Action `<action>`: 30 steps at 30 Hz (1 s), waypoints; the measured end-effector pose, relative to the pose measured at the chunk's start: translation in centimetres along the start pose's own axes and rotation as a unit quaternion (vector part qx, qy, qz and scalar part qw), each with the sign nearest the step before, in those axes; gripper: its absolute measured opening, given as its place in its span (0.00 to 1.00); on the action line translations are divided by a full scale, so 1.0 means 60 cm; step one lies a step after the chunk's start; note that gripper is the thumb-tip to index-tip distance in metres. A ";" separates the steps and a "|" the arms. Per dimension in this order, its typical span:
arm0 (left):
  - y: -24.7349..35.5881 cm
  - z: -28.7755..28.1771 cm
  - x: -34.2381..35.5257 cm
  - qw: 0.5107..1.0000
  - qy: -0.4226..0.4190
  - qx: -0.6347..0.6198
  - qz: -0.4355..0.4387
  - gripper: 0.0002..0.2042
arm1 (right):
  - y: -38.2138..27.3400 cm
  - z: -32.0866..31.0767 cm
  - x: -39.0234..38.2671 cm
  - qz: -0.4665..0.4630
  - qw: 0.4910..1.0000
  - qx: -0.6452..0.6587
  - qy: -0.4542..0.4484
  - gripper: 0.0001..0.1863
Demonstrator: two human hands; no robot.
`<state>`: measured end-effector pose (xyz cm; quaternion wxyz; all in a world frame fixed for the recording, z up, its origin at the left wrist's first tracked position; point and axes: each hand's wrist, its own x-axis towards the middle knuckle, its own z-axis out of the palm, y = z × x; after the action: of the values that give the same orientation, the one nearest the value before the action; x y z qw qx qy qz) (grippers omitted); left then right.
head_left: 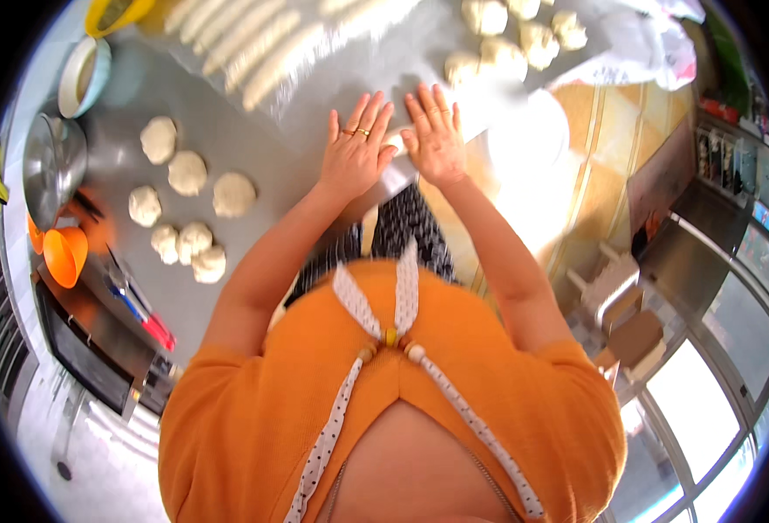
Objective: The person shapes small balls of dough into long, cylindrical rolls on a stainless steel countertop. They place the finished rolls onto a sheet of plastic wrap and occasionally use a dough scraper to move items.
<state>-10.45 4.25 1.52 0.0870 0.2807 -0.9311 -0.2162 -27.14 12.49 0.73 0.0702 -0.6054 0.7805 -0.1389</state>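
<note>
My left hand [355, 150], with rings on it, lies with its fingers stretched out over the metal worktop near its front edge. Beside it my right hand [437, 139] is also flat, its fingers spread a little and its thumb toward the left. A pale piece of dough [395, 141] shows in the gap between the two hands; the rest of it is hidden under them. Several round dough lumps [187, 173] sit on the worktop [271, 148] to the left. Long dough strips [284, 65] lie side by side beyond my hands.
More dough lumps [502, 57] rest at the far right, near a white plastic bag [641, 52]. Along the left stand a metal bowl [53, 166], a pale blue bowl [85, 77], an orange scoop-like thing [65, 255] and a red-handled tool [153, 327]. Tiled floor [606, 131] lies right.
</note>
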 end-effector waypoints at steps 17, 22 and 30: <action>-0.067 -0.132 0.238 0.992 0.072 -0.102 -0.006 0.16 | 0.150 -0.150 0.327 -0.263 0.946 0.189 -0.021 0.18; -0.194 -0.136 0.563 0.975 0.214 -0.022 -0.059 0.14 | 0.218 -0.130 0.679 -0.242 0.959 0.089 0.116 0.16; -0.265 -0.087 0.599 0.960 0.196 0.135 -0.146 0.24 | 0.308 -0.019 0.775 -0.080 0.988 -0.121 0.062 0.30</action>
<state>-31.02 -29.64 0.47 0.1966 0.4593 -0.8654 -0.0394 -56.51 -28.02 -1.05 -0.0634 -0.6598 0.7438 -0.0860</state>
